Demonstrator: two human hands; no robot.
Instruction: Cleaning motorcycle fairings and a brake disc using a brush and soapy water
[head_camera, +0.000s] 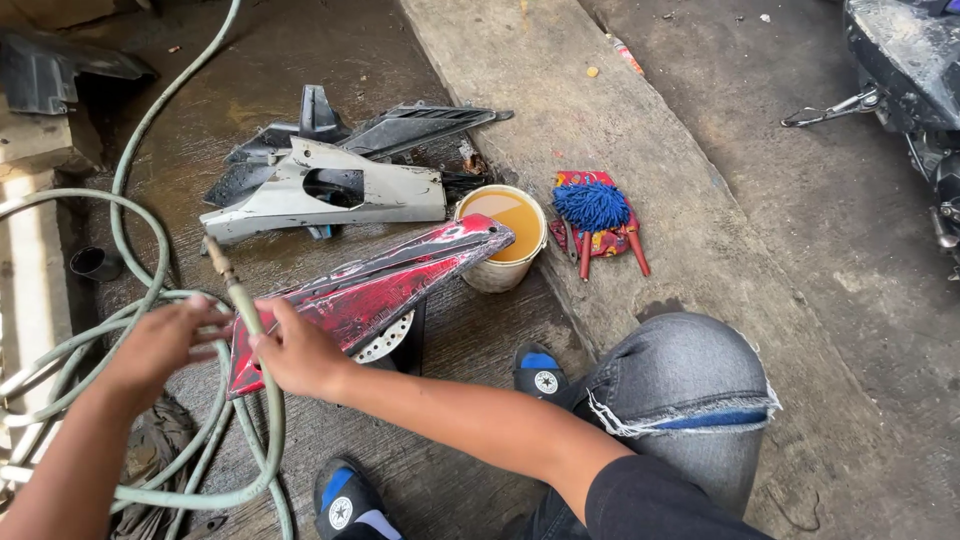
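My right hand (295, 352) grips the near end of a long red and black motorcycle body panel (385, 280) together with the pale green hose (255, 335) that ends in a brass nozzle (218, 258). The panel points toward a small bucket (505, 238) of brownish water. My left hand (165, 340) reaches in from the left with fingers spread, touching the hose just beside the panel's near end. A perforated metal disc (385, 340) shows under the panel.
Grey and black body panels (330, 185) lie on the wet floor behind. Hose coils (90, 350) fill the left. A blue mop head on a patterned cloth (592, 212) lies on the concrete slab. A motorcycle (910, 70) stands far right. My knee (690, 380) and shoes are below.
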